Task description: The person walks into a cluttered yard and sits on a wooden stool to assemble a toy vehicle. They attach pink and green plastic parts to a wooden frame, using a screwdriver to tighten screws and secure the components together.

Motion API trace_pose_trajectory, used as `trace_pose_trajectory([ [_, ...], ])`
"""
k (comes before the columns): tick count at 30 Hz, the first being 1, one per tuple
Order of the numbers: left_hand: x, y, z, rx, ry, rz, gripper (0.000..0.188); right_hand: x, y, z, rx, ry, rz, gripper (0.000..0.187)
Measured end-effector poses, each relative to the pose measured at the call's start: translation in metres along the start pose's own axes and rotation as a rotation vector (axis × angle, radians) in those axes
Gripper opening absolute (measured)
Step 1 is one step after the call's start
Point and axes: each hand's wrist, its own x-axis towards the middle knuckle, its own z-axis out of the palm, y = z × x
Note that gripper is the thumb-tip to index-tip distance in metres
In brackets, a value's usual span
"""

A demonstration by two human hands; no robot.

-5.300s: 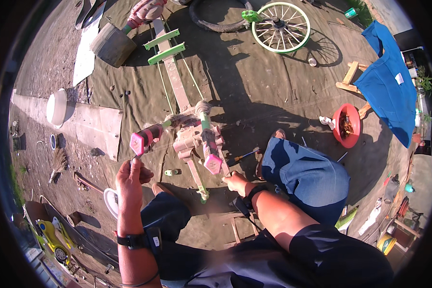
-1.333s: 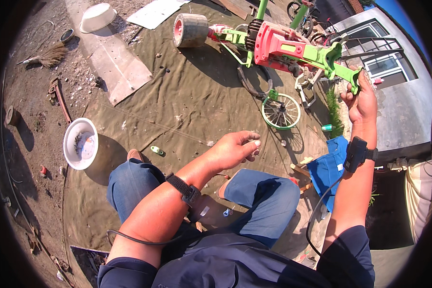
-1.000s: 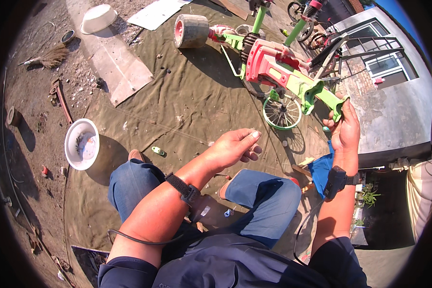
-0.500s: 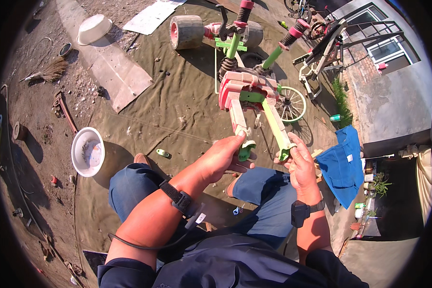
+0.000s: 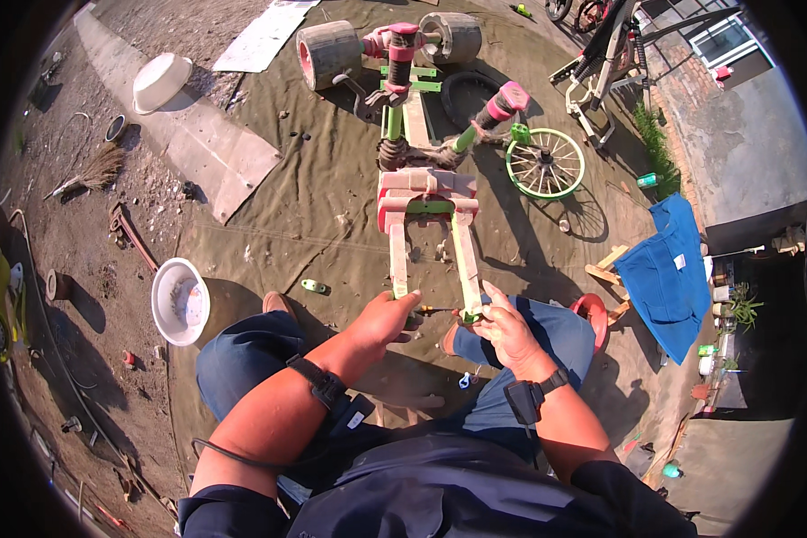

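A dusty green and pink ride-on frame (image 5: 428, 186) stretches away in front of me, its two-legged fork pointing at my knees. My left hand (image 5: 384, 320) is closed around the end of the left fork leg (image 5: 399, 258). The tip of the right fork leg (image 5: 465, 260) sits between the thumb and fingers of my right hand (image 5: 514, 339). Two upright handlebars with pink-ended grips (image 5: 502, 101) rise behind the fork. Wide rear wheels (image 5: 329, 56) are at the far end. A spoked wheel (image 5: 545, 158) with a lime rim is right of the frame.
A white bucket (image 5: 180, 302) stands left of my knee, near a red pipe wrench (image 5: 134, 238). A green part (image 5: 313, 286) lies on the cloth (image 5: 278, 215). To the right are a blue cloth (image 5: 662, 291), a red ring (image 5: 591, 320) and a bicycle frame (image 5: 601, 85).
The fork ends have come lower and leftward with both hands still on them, and the frame looks straighter. The view has shifted, showing more of the spoked wheel and the red ring.
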Motion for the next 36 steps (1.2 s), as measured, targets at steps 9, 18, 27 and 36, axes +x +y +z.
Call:
trace_pose_trajectory([
  [9,0.037,-0.036,-0.020,0.350,0.143,-0.153,0.050,0.036,0.074,-0.009,0.007,0.078,0.255,0.030],
  [18,0.040,-0.039,-0.019,0.236,0.135,-0.136,0.041,0.017,0.061,0.000,-0.048,0.073,0.200,0.026],
  [27,0.026,-0.017,0.018,-0.259,-0.039,-0.071,0.030,0.003,-0.022,0.012,-0.129,0.161,0.108,0.025],
  [36,0.061,-0.023,0.059,-0.421,0.058,0.008,0.030,0.046,0.002,-0.020,-1.096,0.454,-0.033,0.037],
])
